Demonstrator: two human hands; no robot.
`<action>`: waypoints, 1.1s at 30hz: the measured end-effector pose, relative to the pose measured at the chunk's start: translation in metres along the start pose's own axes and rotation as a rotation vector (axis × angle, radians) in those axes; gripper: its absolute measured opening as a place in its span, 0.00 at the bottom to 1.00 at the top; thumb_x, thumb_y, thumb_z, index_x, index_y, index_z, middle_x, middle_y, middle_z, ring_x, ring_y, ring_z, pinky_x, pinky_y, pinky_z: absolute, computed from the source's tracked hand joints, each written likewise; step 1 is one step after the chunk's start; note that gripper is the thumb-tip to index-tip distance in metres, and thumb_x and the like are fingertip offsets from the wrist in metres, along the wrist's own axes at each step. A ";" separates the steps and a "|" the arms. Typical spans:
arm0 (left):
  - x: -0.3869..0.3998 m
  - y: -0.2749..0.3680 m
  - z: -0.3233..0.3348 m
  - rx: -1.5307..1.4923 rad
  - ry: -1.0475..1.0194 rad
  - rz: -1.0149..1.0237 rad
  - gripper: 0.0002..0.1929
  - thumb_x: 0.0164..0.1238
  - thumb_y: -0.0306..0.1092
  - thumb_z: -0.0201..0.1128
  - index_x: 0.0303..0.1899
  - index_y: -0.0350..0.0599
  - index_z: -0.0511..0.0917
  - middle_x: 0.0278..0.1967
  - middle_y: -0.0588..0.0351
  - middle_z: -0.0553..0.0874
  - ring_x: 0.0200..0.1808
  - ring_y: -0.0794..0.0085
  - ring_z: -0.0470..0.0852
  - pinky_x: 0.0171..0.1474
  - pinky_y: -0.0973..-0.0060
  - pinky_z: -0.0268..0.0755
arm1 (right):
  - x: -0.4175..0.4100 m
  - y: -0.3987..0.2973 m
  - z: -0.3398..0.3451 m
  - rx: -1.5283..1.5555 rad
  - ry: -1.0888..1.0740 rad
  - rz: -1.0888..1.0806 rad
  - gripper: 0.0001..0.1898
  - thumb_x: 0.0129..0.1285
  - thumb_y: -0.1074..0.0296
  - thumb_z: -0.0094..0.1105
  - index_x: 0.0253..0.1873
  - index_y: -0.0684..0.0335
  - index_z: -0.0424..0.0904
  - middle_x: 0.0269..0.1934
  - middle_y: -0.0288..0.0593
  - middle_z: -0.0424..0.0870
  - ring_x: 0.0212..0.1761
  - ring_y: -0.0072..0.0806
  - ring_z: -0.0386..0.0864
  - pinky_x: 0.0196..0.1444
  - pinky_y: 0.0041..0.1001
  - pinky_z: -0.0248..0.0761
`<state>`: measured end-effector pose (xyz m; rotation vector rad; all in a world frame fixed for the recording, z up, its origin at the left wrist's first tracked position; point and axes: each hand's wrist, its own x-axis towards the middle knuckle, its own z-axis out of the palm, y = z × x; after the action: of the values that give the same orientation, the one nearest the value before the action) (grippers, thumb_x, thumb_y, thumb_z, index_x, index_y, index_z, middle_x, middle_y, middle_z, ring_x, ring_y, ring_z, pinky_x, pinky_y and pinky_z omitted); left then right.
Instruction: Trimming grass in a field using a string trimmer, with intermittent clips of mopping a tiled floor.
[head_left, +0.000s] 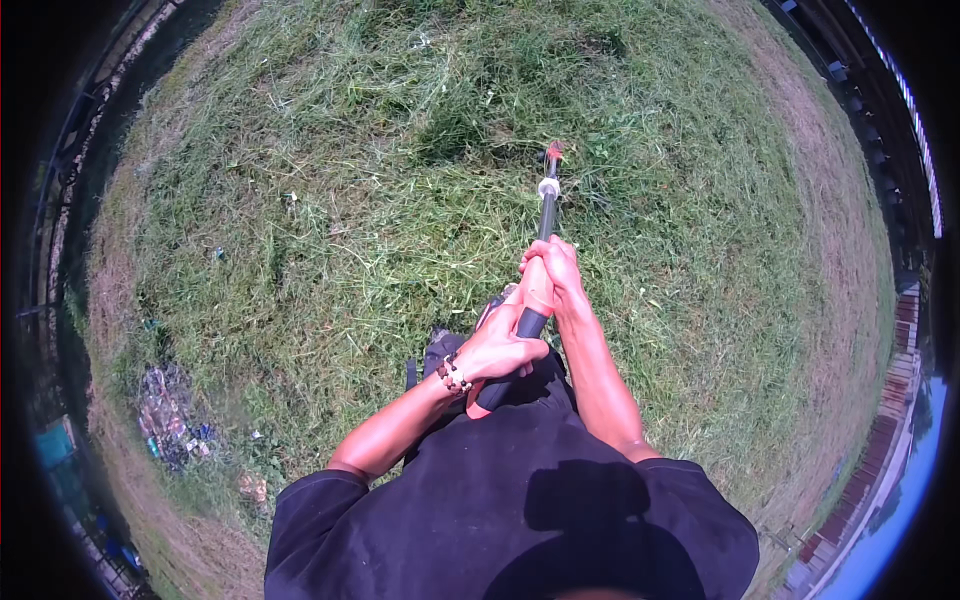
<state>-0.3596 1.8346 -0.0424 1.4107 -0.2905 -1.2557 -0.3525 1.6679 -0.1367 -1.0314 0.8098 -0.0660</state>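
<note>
My left hand (501, 341), with a beaded bracelet (452, 374) at the wrist, is wrapped around the black rear grip of a long-handled grass trimmer (550, 214). Farther along the same tool, my right hand (556, 264) grasps the orange part of its body. The dark shaft runs forward from there through a white collar (549, 187). At its far end a small red head (555, 150) sits low among the grass, and its cutting part is too small to make out. The rear end of the tool lies close to my dark shirt.
Grass (390, 217), much of it lying loose in cut strands, surrounds me. Taller tufts (454, 135) stand ahead. A heap of litter (171, 412) lies at the left. A roofed structure (896, 390) curves along the right rim, and a teal object (56, 446) shows at the left rim.
</note>
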 end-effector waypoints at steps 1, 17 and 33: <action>0.000 0.000 0.001 -0.014 -0.006 0.033 0.43 0.53 0.26 0.61 0.73 0.38 0.52 0.24 0.58 0.80 0.20 0.74 0.82 0.25 0.76 0.78 | 0.000 -0.002 -0.001 -0.029 0.015 -0.011 0.09 0.51 0.78 0.57 0.32 0.63 0.65 0.22 0.45 0.77 0.20 0.31 0.78 0.22 0.28 0.74; -0.034 -0.038 -0.005 0.017 0.425 0.141 0.22 0.54 0.25 0.61 0.52 0.33 0.72 0.22 0.58 0.80 0.18 0.74 0.82 0.23 0.77 0.78 | 0.008 0.043 0.076 -0.192 -0.474 0.155 0.05 0.53 0.77 0.59 0.32 0.65 0.71 0.23 0.44 0.79 0.22 0.30 0.81 0.24 0.27 0.75; -0.009 -0.042 -0.023 0.275 0.513 0.061 0.23 0.49 0.30 0.65 0.48 0.30 0.73 0.26 0.54 0.82 0.23 0.72 0.85 0.28 0.73 0.81 | 0.053 0.068 0.072 -0.039 -0.533 0.128 0.03 0.58 0.76 0.56 0.37 0.68 0.76 0.31 0.45 0.82 0.28 0.32 0.82 0.35 0.28 0.79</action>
<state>-0.3643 1.8669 -0.0783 1.8893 -0.1534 -0.7848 -0.2908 1.7356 -0.2018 -0.9696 0.3884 0.3238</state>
